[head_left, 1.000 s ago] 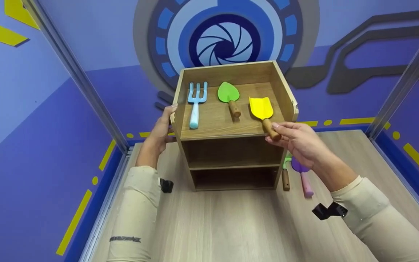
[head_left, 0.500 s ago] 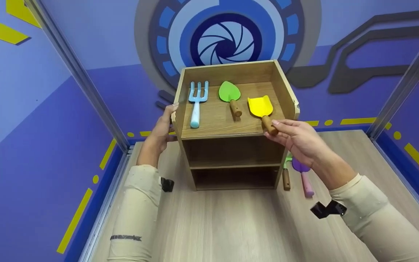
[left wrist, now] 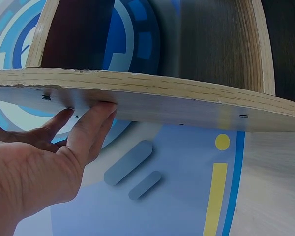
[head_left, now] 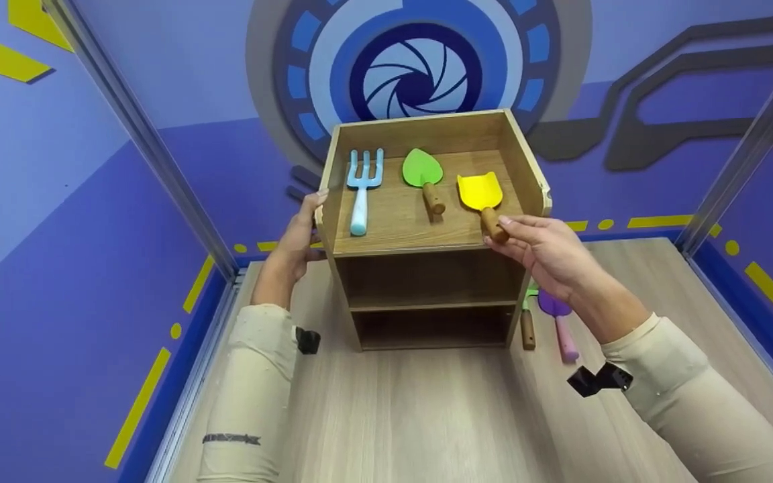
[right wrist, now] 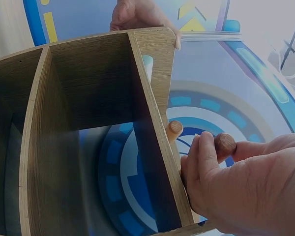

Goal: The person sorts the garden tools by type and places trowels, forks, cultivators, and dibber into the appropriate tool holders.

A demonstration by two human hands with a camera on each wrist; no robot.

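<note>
In the head view my right hand [head_left: 551, 251] pinches the brown handle [head_left: 494, 225] of a yellow toy shovel [head_left: 480, 192] between thumb and fingers. Its blade lies over the right part of the top shelf [head_left: 393, 231] of a small wooden shelf unit. In the right wrist view that handle's end [right wrist: 225, 146] pokes out from my fingers. My left hand [left wrist: 54, 162] touches the unit's outer left side with its fingertips. Left of the shovel lie a green leaf-shaped trowel [head_left: 421, 168] with a brown handle and a light blue hand fork [head_left: 359, 191].
Below are two lower shelves, the middle one's board edge [head_left: 433, 308] showing. On the floor [head_left: 413, 409] to the unit's right lie a purple trowel [head_left: 564, 329] with a pink handle and a partly hidden green tool [head_left: 527, 329] with a brown handle. Purple-blue walls [head_left: 212, 174] enclose the space.
My right hand has brought the yellow shovel slightly left and further in over the top shelf. The left hand has stayed at the unit's side.
</note>
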